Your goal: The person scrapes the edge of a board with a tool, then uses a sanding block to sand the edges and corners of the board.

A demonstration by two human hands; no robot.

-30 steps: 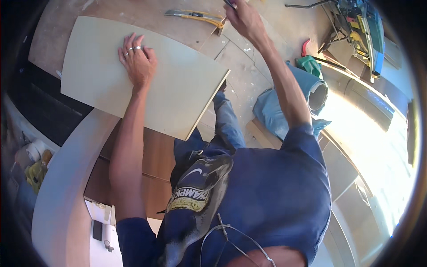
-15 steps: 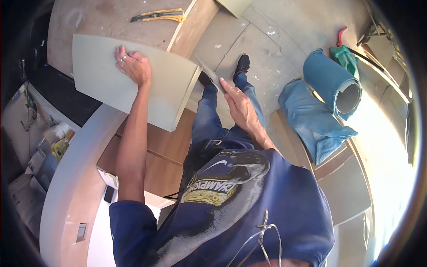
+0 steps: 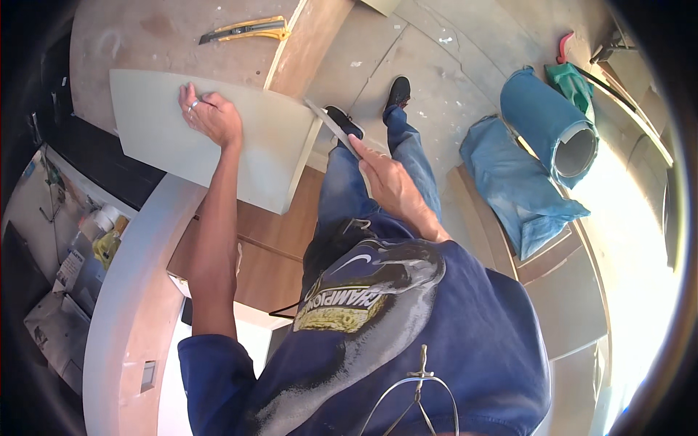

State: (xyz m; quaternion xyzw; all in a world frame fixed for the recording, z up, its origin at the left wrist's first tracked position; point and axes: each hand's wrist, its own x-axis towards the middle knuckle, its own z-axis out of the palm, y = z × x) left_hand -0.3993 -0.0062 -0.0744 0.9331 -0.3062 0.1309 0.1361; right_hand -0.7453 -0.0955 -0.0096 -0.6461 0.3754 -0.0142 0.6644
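A pale grey-white panel (image 3: 240, 163) lies across the edge of a brown wooden bench (image 3: 138, 43). My left hand (image 3: 211, 116), with a ring on one finger, rests on top of the panel, its fingers apart and slightly bent. Just past the panel's right edge, my right hand (image 3: 385, 174) grips a long flat grey file (image 3: 331, 125). The file slants up and left, its far end close to the panel's right corner; whether it touches the edge is hard to tell. Beyond the panel, a yellow utility knife (image 3: 247, 29) lies on the bench.
To the right are a blue cloth-wrapped tube (image 3: 534, 109), a crumpled blue cloth (image 3: 502, 178) and a green bag (image 3: 571, 86). A curved cabinet edge (image 3: 123, 312) runs along the left. Wooden drawer fronts (image 3: 273, 236) sit below the panel. My shoes (image 3: 398, 93) stand on the dusty floor.
The view has shifted slightly. My right hand, with the file in it, is a little lower and the file slants more across the panel's edge. My left hand stays on the panel.
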